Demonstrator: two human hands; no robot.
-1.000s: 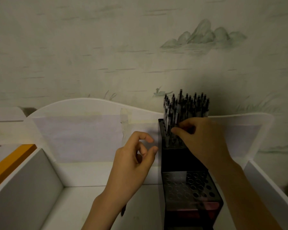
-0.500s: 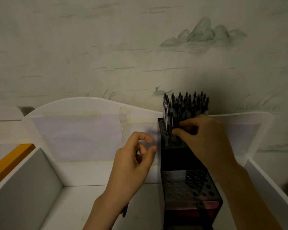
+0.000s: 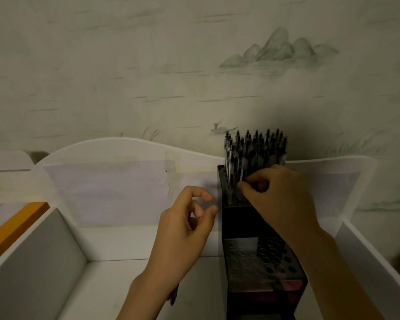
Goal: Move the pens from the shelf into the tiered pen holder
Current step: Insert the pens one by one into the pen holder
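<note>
The black tiered pen holder [image 3: 261,259] stands on the right part of the white shelf [image 3: 116,245]. Several black pens [image 3: 254,151] stand packed in its top tier. My right hand [image 3: 280,199] reaches over the holder and pinches the lower part of one pen at the front of that tier. The lower tier's holes [image 3: 275,255] hold no pens. Just left of the holder hovers my left hand [image 3: 185,229], thumb and forefinger apart, the other fingers curled. A dark pen end [image 3: 173,299] pokes out under its wrist; whether the hand holds it is hidden.
White shelf side walls rise at the left [image 3: 32,262] and right [image 3: 365,257], with a curved back panel [image 3: 106,181] behind. An orange strip [image 3: 16,225] lies outside the left wall. A painted wall fills the background.
The pen under my right hand, which stood taller than the others, has sunk level with them. My right hand lowered slightly. The left hand has stayed in place.
</note>
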